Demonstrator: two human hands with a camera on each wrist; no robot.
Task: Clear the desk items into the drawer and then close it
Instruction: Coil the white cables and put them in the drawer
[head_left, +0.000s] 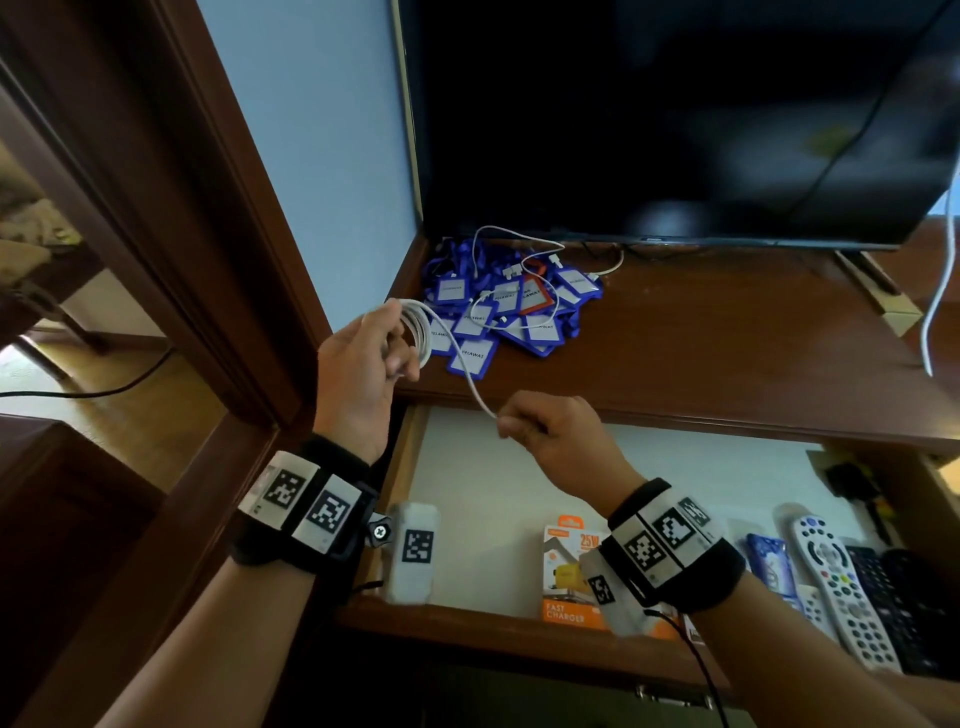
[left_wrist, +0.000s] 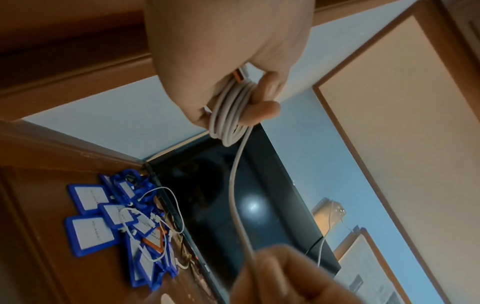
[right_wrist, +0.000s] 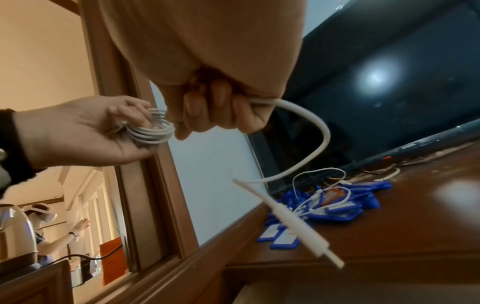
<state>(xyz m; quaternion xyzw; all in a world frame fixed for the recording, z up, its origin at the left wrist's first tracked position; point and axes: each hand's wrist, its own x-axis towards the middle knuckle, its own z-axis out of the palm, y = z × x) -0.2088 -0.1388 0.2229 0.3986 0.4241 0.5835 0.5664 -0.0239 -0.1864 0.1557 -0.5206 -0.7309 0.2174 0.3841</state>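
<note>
My left hand (head_left: 371, 358) holds a coil of white cable (head_left: 418, 330) above the desk's left corner, several loops wound round its fingers (left_wrist: 262, 107). From the coil (left_wrist: 228, 121) a loose strand runs down to my right hand (head_left: 540, 428), which grips it in a fist over the open drawer (head_left: 467, 483). Beyond the fist the cable's free end with its white plug (right_wrist: 309, 238) dangles. The coil (right_wrist: 153, 129) also shows in the right wrist view. On the desk (head_left: 701, 338) lies a heap of blue badge holders (head_left: 498, 312) with thin white cables on top.
A dark TV (head_left: 675, 119) stands at the back of the desk. The drawer holds an orange charger box (head_left: 569, 577), a white remote (head_left: 841, 582), a black remote (head_left: 904, 603) and a blue packet (head_left: 769, 561). A brown door frame (head_left: 208, 208) rises at left. A white cord (head_left: 940, 280) hangs at right.
</note>
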